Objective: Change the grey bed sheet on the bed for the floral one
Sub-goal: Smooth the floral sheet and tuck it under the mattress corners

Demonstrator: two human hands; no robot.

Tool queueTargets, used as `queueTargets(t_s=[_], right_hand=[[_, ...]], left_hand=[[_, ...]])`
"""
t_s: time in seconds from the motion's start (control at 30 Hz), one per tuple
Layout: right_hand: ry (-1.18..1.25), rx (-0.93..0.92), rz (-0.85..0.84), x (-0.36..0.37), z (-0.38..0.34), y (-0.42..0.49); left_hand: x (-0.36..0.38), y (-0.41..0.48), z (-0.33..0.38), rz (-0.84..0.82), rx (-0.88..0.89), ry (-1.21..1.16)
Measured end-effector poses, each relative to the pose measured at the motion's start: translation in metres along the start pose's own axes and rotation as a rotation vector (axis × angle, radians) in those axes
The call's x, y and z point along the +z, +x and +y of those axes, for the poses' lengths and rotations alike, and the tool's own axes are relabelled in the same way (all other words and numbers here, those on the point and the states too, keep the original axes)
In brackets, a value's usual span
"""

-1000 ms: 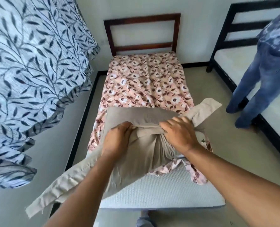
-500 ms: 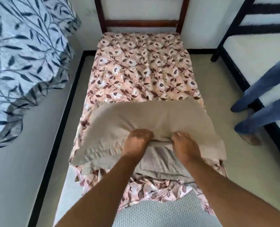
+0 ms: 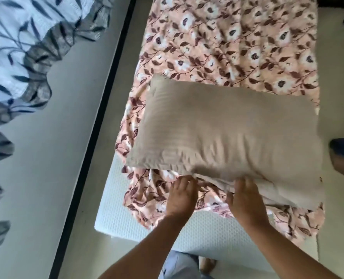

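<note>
Floral sheet (image 3: pixel 237 47) lies spread over the mattress (image 3: pixel 197 238) from 12 o'clock down toward the near end. There it is bunched and stops short, leaving bare white mattress at 6 and 7 o'clock.

A beige pillow (image 3: pixel 227 133) lies across the sheet, its long axis running roughly 9 to 3 o'clock, with the 9 o'clock end a little farther away. Both hands meet the pillow's near long edge, so the pillow is at 12 o'clock from the fingertips and the sheet's loose hem is at 6 o'clock, under the wrists.

The left hand (image 3: pixel 181 198) has its fingers (image 3: pixel 184 181) stretched out flat, their tips at the pillow's edge and over the rumpled sheet, gripping nothing. The right hand (image 3: pixel 245 200) lies on a fold of the pillowcase with its thumb splayed toward 9 o'clock. Blur hides whether its fingers (image 3: pixel 245 184) pinch that fold or only press on it.

The hands sit either side of the pillow's middle, the right a little nearer to it, so a push toward 12 o'clock should keep it square. The pillow's weight pins the sheet, which probably needs freeing before the hem is drawn toward 6 o'clock. The left hand is nearer the bare corner at 7 o'clock.

A leaf-print curtain (image 3: pixel 16 47) hangs at 9 o'clock, and another person's foot (image 3: pixel 341 164) stands at 3 o'clock
</note>
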State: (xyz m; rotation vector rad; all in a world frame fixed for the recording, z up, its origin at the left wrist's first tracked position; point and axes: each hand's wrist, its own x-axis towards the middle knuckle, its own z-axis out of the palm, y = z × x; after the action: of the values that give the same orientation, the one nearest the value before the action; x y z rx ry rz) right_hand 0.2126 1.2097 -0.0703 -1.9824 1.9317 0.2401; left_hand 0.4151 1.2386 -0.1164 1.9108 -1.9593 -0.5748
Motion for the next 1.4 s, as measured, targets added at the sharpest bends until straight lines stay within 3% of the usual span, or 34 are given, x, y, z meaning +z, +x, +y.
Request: queueTargets(t_s=[0.17,0.23,0.4,0.5,0.57,0.63,0.73,0.8,0.87,1.07,1.3,1.4], right_hand=[[-0.010,-0.249,-0.166,0.054,-0.028,-0.006],[-0.050,-0.326,-0.151,0.082,-0.033,0.003],[-0.184,-0.315,-0.228,0.145,-0.025,0.039],[-0.244,-0.334,-0.266,0.152,-0.023,0.041],[-0.223,-0.313,-0.303,0.152,-0.032,0.026],[-0.131,-0.265,-0.376,0.159,-0.038,-0.002],[0.012,-0.233,-0.431,0.173,-0.050,-0.067],[0.040,-0.181,-0.437,0.176,-0.062,-0.100],[0.033,-0.189,-0.431,0.169,-0.080,-0.115],[0.021,-0.227,-0.548,0.183,-0.112,-0.118],[0.041,-0.215,-0.640,0.201,-0.157,-0.142],[0.079,-0.177,-0.682,0.207,-0.170,-0.147]], left_hand=[[0.007,-0.041,-0.090,-0.061,-0.994,-0.145],[0.007,-0.049,-0.124,-0.096,-1.155,-0.111],[0.026,-0.052,-0.182,0.006,-1.133,-0.050],[0.024,-0.053,-0.178,0.336,-1.289,-0.448],[0.010,-0.067,-0.174,0.472,-1.348,-0.568],[-0.008,-0.094,-0.172,0.376,-1.159,-0.401],[-0.034,-0.142,-0.181,-0.025,-0.769,-0.003],[-0.044,-0.166,-0.188,-0.254,-0.715,0.155],[-0.055,-0.184,-0.197,-0.335,-0.769,0.191],[-0.065,-0.212,-0.221,-0.233,-1.134,0.032],[-0.077,-0.208,-0.271,-0.024,-1.143,0.160],[-0.072,-0.199,-0.286,-0.025,-1.133,0.169]])
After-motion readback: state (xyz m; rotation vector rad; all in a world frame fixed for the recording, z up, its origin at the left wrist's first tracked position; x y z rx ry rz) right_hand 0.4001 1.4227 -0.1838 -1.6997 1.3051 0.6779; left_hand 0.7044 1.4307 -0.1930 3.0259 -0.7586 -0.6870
